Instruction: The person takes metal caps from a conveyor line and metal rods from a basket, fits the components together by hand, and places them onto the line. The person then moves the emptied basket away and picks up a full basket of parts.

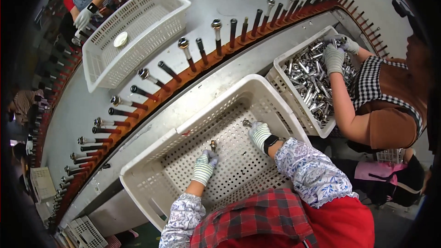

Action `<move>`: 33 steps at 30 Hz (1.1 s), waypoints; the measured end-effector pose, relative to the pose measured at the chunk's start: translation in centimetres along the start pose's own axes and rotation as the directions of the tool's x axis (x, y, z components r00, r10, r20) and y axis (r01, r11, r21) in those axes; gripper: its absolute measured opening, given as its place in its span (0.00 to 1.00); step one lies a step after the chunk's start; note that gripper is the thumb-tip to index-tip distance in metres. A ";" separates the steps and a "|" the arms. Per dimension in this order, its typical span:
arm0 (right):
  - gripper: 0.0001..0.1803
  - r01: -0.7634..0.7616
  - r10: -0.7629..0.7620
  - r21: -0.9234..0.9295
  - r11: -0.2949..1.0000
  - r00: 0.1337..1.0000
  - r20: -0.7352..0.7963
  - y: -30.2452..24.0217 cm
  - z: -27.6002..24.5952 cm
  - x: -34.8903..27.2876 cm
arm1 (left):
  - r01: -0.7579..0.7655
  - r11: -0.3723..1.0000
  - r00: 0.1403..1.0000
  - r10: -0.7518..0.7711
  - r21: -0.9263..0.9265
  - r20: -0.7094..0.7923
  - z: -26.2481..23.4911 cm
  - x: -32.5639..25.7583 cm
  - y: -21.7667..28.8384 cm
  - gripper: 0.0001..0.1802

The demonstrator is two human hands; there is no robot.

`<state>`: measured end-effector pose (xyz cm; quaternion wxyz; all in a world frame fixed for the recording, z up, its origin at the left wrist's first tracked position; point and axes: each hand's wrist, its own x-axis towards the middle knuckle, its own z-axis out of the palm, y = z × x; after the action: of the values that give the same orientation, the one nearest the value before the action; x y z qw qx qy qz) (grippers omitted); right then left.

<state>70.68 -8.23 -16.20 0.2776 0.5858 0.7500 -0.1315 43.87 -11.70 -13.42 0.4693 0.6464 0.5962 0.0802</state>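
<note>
In a striped knit glove, my left hand (204,167) is closed, with a small shiny metal fitting (213,144) sticking up from its fingertips. My right hand (261,136), gloved alike and with a black band at the wrist, has its fingers closed on another small metal fitting (246,123). Both hands are inside a large off-white perforated plastic crate (151,157), above its floor. The finer shape of both fittings is too small to make out.
Beyond the crate curves a brown rail (183,74) with upright dark pegs, several topped by chrome parts. At right, a co-worker's gloved hands (337,55) work over a crate of chrome pieces (312,78). Another crate (138,34) holds a white dish; a second person stands far left.
</note>
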 end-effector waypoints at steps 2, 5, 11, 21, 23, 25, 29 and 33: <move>0.14 -0.124 0.137 0.158 0.980 0.988 -0.072 0.7 2.4 2.1 | -0.237 0.929 0.965 0.192 -0.284 -0.178 -0.1 0.9 2.1 0.23; 0.12 0.042 -0.037 0.118 0.992 0.999 -0.040 1.4 0.7 1.8 | -0.455 0.843 0.889 0.411 -0.288 -0.201 -5.4 2.3 10.2 0.35; 0.12 -0.049 0.048 0.171 0.984 0.999 0.007 0.9 -1.2 2.2 | -0.732 0.675 0.661 0.672 -0.090 -0.335 -10.4 8.6 24.4 0.13; 0.13 -0.093 0.137 0.514 0.853 0.989 -0.049 2.3 -1.8 4.4 | -0.718 0.649 0.591 0.376 -0.252 -0.714 -12.6 22.4 23.6 0.10; 0.13 -0.110 0.189 0.587 0.802 0.979 -0.075 2.6 -1.2 3.7 | -0.701 0.674 0.598 0.375 -0.235 -0.709 -12.5 21.9 23.1 0.11; 0.16 -0.102 0.245 0.673 0.732 0.962 -0.121 0.6 -2.5 2.8 | -0.646 0.751 0.596 0.385 -0.136 -0.705 -14.1 21.3 21.5 0.12; 0.17 0.187 -0.313 0.661 0.727 0.947 0.077 -2.0 -10.4 -0.2 | -0.352 0.936 0.715 0.287 0.026 -0.637 -16.0 18.7 17.9 0.09; 0.15 0.605 -0.472 0.770 0.201 0.749 -0.465 0.0 -18.1 -6.3 | -0.516 0.848 0.624 0.273 -0.124 -0.732 -15.4 14.2 14.0 0.20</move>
<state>66.91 -3.82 2.06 -0.1877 0.3457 0.7317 -0.5566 47.32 10.32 -1.60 0.2817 0.5992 0.5460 0.5134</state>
